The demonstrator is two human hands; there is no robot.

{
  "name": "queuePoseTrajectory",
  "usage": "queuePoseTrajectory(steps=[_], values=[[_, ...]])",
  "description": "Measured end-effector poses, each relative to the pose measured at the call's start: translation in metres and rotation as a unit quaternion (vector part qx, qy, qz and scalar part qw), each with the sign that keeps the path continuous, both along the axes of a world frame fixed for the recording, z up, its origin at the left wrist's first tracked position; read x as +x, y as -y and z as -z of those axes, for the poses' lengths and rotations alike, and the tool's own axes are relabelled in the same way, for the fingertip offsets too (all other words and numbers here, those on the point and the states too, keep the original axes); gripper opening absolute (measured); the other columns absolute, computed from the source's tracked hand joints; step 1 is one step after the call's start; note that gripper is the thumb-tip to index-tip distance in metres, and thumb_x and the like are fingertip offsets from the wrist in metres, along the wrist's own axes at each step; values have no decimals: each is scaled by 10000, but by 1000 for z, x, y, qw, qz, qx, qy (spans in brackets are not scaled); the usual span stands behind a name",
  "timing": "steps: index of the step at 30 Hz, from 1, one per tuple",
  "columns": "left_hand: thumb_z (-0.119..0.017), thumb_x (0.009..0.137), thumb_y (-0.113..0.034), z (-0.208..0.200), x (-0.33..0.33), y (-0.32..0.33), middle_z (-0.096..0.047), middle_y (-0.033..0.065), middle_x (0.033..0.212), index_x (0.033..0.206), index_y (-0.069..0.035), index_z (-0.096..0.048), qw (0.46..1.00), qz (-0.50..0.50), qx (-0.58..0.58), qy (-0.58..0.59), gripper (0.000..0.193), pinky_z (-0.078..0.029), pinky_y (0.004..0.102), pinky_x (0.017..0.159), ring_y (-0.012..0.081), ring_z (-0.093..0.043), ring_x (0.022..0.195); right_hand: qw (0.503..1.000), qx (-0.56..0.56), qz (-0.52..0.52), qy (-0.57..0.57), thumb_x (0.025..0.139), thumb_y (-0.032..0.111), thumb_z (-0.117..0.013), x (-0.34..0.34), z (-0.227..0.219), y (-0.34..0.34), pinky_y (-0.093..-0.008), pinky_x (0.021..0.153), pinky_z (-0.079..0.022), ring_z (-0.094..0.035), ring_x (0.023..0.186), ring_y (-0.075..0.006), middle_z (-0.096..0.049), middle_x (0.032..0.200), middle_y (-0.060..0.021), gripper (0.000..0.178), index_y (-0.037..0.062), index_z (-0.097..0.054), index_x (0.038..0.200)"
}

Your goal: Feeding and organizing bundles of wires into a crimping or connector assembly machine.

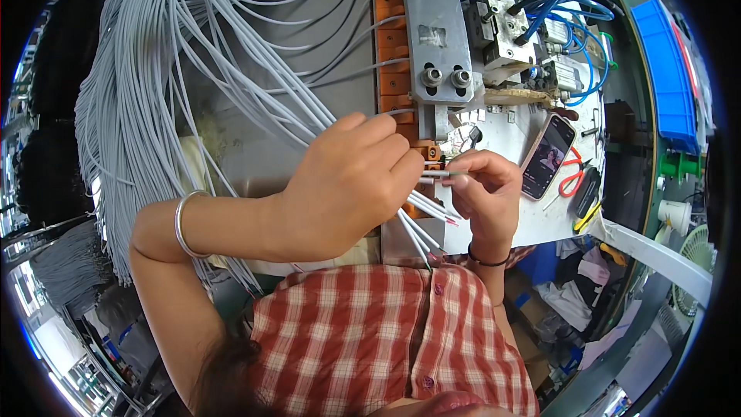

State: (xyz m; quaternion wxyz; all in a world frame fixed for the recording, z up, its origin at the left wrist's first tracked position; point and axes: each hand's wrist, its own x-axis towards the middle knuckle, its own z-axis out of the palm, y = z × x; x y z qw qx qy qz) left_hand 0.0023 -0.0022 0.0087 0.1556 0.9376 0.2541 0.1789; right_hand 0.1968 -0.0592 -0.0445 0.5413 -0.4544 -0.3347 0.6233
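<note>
My left hand [351, 185] is closed around a bundle of thin grey cables [305, 104]. Their stripped ends [421, 228] fan out below the fist, a few with pink or green wire tips. With thumb and forefinger, my right hand [490, 193] pinches the end of one cable [436, 174], which shows a little green. Both hands are close together beside a row of orange blocks [395, 66]. Several single cables run to this row from the left. My fingers hide part of the pinched end.
A large hank of grey cables [147, 108] hangs at the left. Above stands a metal press plate [436, 31] with blue air hoses [540, 0]. To the right lie a phone [548, 156], a red-handled tool [571, 181] and a black-and-yellow tool [588, 205]. Beyond them is a blue bin [668, 77].
</note>
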Motion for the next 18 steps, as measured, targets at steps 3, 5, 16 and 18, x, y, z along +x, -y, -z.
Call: queuePoseTrajectory(steps=[3,5,16,18], values=[[-576,562,-4,1,0,-1,-435,63,666,707,-37,-499,1000,12,4,20,167,-326,335,568,231,-448,680,993,-3,-101,-55,755,-15,-629,10,5,-1,-172,364,-318,-420,429,-47,-588,698,-98,67,-55,-585,784],[-572,563,-3,2,0,-1,-429,62,665,690,-41,-490,999,20,-7,36,156,-324,333,565,231,-445,680,985,-5,-151,-83,751,-7,-635,10,5,-2,-173,359,-315,-421,430,-46,-586,693,-98,76,-54,-584,782],[-579,614,-77,8,3,2,-455,53,692,736,-20,-532,999,35,22,12,143,-367,319,599,203,-458,705,991,17,0,135,786,6,-628,7,11,-2,-170,399,-336,-440,460,-38,-576,685,-56,76,-31,-562,777],[-580,617,-84,9,2,1,-465,52,700,747,-16,-540,999,40,28,8,152,-373,318,605,201,-464,711,990,14,7,137,803,26,-624,5,11,-1,-162,409,-327,-438,471,-29,-573,681,-35,79,-22,-566,780]])
